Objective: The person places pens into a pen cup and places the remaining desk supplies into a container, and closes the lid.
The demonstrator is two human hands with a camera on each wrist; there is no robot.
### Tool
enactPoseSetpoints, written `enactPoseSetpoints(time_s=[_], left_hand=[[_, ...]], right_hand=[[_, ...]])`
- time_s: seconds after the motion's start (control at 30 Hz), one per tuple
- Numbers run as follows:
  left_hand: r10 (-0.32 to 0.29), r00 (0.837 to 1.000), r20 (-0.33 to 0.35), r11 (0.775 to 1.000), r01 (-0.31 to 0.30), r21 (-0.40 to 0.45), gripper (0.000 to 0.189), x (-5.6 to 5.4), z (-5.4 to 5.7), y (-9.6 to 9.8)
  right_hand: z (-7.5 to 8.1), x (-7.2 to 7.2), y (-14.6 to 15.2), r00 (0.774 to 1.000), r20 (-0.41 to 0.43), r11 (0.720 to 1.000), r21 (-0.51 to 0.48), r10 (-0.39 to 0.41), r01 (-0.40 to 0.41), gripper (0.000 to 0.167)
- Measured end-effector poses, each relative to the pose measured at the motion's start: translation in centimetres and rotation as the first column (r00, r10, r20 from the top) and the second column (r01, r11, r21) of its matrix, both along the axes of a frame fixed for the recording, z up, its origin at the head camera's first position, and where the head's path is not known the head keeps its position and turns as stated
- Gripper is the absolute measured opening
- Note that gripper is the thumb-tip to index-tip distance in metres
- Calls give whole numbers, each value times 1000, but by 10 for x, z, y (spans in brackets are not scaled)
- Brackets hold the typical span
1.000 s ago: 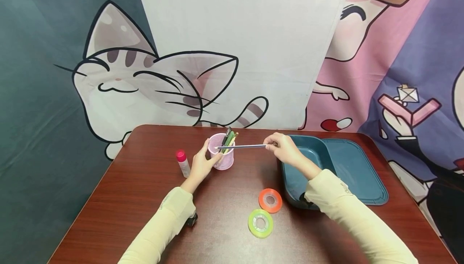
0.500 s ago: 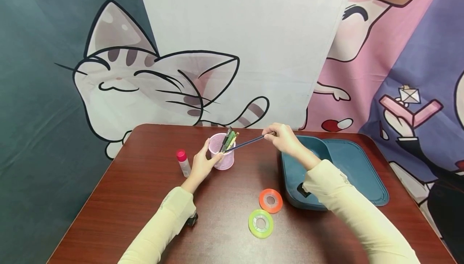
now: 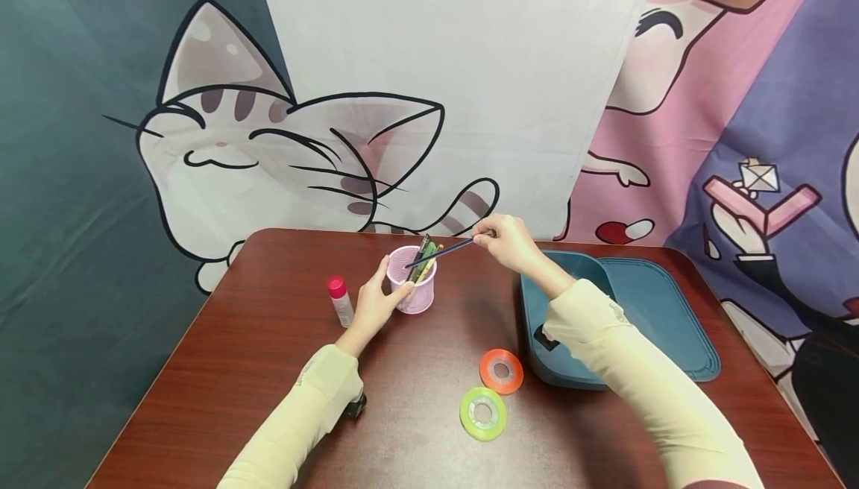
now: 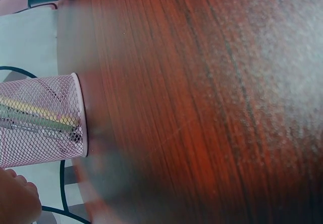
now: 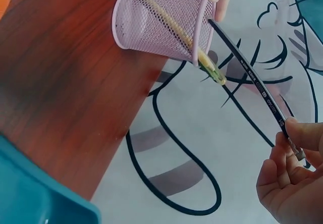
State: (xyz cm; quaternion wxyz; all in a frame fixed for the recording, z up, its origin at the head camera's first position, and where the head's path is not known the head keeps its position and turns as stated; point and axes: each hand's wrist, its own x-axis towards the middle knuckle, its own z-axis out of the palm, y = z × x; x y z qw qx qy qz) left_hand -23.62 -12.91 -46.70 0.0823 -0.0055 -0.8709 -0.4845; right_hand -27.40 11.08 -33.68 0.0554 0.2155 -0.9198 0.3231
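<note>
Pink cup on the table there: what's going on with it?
A person's left hand steadies the cup while their right hand pinches a pencil near one end. The pencil slants, its other end at the cup's mouth; I can't tell whether it is inside yet. Pens already lean in the cup. A glue stick stands left of it, and orange tape, green tape and a blue box lie to the right.

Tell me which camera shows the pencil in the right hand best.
The right wrist view: the pencil appears largest there, with its printed lettering showing and the right hand pinching one end. The head view shows it small and thin, slanting over the cup; I can't make it out in the left wrist view.
</note>
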Motion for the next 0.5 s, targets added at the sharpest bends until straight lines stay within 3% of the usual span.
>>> enactPoseSetpoints(time_s=[0.5], left_hand=[[6,1000,-9,1000,-6,-13,77,0,0,1]], right_hand=[[-7,-12,-30,999,-2,994,94,50,-49,11]])
